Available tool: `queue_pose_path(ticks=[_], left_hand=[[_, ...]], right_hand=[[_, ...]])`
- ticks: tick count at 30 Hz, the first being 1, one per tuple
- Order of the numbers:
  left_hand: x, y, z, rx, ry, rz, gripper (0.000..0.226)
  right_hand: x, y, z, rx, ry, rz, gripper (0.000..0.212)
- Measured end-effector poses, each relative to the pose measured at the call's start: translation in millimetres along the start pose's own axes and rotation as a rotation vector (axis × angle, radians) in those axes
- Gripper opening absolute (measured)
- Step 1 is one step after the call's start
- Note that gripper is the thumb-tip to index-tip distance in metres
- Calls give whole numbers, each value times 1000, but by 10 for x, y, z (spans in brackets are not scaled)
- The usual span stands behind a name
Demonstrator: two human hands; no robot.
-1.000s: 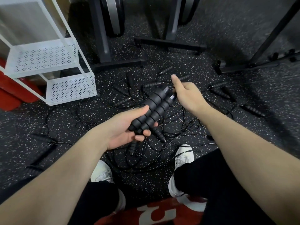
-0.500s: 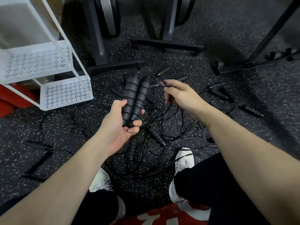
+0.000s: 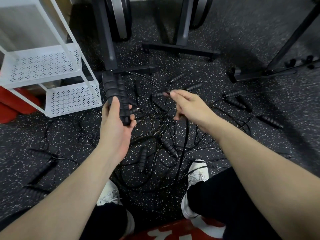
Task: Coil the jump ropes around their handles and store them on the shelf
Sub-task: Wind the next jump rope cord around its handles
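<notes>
Hands are both busy: the left hand [image 3: 119, 122] grips the paired handles [image 3: 115, 94], their long axis toward 12 o'clock, and the right hand [image 3: 188, 106] at 3 o'clock of them pinches the rope [image 3: 184, 144]. The shelf [image 3: 72, 99] stands at 9 o'clock, nearer the left.

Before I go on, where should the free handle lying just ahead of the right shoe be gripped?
Grip the handle round its ribbed foam middle, coming straight down from above. It lies flat on the floor, slanted, with thin cords crossing all round; its narrow tip, where the cord leaves, points toward the right shoe, so keep fingers off that end.
</notes>
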State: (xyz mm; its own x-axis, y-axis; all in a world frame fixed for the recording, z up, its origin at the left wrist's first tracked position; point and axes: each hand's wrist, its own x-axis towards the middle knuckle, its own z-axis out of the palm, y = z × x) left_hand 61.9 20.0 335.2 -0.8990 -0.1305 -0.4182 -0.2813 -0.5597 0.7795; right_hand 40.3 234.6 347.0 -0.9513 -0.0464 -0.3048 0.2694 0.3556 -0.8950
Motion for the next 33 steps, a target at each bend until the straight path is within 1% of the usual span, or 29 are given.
queue_pose_path(ticks=[1, 2, 5, 7, 10, 11, 14, 17, 19, 21, 26, 27, 31, 33], left_hand=[[-3, -11, -1, 11, 4, 14, 37], [-8, -19, 2, 23, 7, 25, 37], [-26, -14, 24, 29, 22, 23, 41], [-19, -14, 31, 15, 34, 14, 41], [31, -36, 9, -7, 108, 9, 40], [53, -42, -4, -12, 140, 7, 41], [98, -53, -30, -13, 204, 7, 43], [116, -60, -35, -14, 242, -17, 43], [108, -54, -33, -9, 238, -27, 43], [94, -43, -25, -6, 213, -34, 49], [11, -17, 42, -40, 165, -55, 59], [9, -17, 44, -48, 154, -62, 56], [101, -39, -33, -55, 145, -119, 25], [145, -37, -62, -71, 131, -137, 19]], right_hand=[[-1, -10, 11, 79, 10, 17, 29], [-4, -18, 24, 106, 20, 31, 28], [-1, 10, 79, -40, -3, 93, 33], [-6, 14, 128, -48, -58, 93, 32], [-53, -44, 165, 50, -122, 37, 29], [-71, -73, 184, 29, -125, 19, 32], [-130, -138, 304, -218, -88, -57, 37], [-211, -208, 456, -317, -113, -132, 35], [-288, -236, 540, -375, -187, -196, 32], [-329, -246, 591, -411, -241, -227, 33], [-340, -231, 622, -367, -350, -243, 34], [-347, -233, 634, -353, -362, -242, 34], [-380, -264, 573, -326, -430, -216, 34], [-347, -250, 531, -314, -420, -213, 34]])
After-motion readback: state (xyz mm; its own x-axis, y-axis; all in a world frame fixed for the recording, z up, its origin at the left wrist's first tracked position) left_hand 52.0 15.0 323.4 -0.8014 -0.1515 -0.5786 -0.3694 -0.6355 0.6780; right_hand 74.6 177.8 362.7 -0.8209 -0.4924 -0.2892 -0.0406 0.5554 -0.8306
